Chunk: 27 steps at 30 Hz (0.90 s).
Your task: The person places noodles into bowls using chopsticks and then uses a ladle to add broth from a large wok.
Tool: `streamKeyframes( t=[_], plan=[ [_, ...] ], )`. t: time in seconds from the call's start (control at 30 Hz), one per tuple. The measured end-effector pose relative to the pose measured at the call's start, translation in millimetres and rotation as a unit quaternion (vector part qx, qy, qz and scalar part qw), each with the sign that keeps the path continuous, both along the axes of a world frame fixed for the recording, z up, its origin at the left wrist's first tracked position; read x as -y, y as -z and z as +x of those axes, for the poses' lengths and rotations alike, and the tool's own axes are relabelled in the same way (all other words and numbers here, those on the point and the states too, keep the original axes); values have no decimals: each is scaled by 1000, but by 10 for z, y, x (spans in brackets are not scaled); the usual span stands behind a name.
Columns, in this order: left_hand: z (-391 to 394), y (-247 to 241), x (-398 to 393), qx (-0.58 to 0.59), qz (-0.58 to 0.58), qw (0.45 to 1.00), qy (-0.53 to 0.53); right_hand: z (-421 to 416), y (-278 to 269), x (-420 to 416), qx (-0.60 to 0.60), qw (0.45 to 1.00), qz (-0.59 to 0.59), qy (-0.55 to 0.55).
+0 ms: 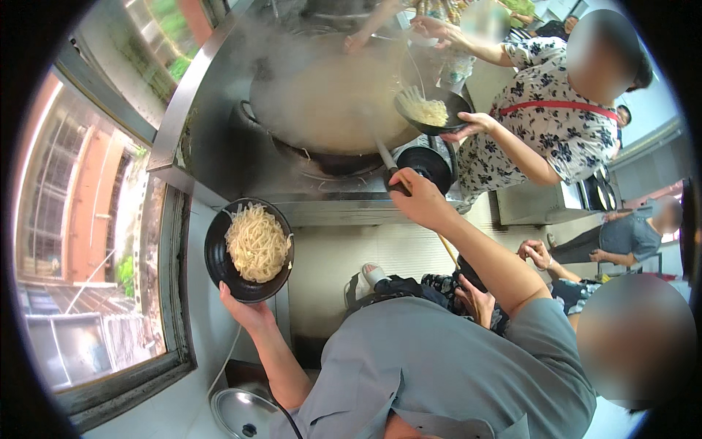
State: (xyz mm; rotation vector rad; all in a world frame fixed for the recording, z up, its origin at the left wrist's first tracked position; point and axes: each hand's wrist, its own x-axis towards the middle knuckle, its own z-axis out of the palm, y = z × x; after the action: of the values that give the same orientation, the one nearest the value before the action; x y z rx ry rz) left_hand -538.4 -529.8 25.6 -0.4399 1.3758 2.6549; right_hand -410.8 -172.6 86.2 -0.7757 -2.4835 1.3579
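My left hand (pixel 248 314) grips the near rim of a black bowl (pixel 215 258) and holds it out at the left, by the window. Pale noodles (pixel 258 244) are heaped inside that bowl. My right hand (pixel 419 198) is closed around the dark handle of a long metal utensil (pixel 385 153). Its far end disappears into steam over a large wok (pixel 269 131) of cloudy liquid, so I cannot tell what kind of head it has. The wok sits on a steel stove (pixel 329 189).
Across the wok, a person in a floral top (pixel 540 131) holds another black bowl (pixel 433 129) with noodles. A dark round pan (pixel 425 164) rests at the stove's right end. Other people stand close on my right. A glass lid (pixel 244 412) lies at lower left, below the window frame (pixel 178 329).
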Motion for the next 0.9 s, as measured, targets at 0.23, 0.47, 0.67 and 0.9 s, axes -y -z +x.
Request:
streamKeyframes(
  t=[0.23, 0.47, 0.67, 0.9],
  plan=[
    [-140, -144, -275, -26, 44, 994, 101, 152, 28, -41, 122, 978, 147, 79],
    [-171, -266, -501, -47, 53, 994, 83, 321, 142, -115, 88, 977, 170, 98],
    [-184, -323, -584, -61, 46, 993, 91, 621, 348, 21, -49, 985, 24, 163],
    [-178, -367, -721, -36, 58, 993, 94, 669, -186, -33, -161, 881, -413, 163]
  ],
)
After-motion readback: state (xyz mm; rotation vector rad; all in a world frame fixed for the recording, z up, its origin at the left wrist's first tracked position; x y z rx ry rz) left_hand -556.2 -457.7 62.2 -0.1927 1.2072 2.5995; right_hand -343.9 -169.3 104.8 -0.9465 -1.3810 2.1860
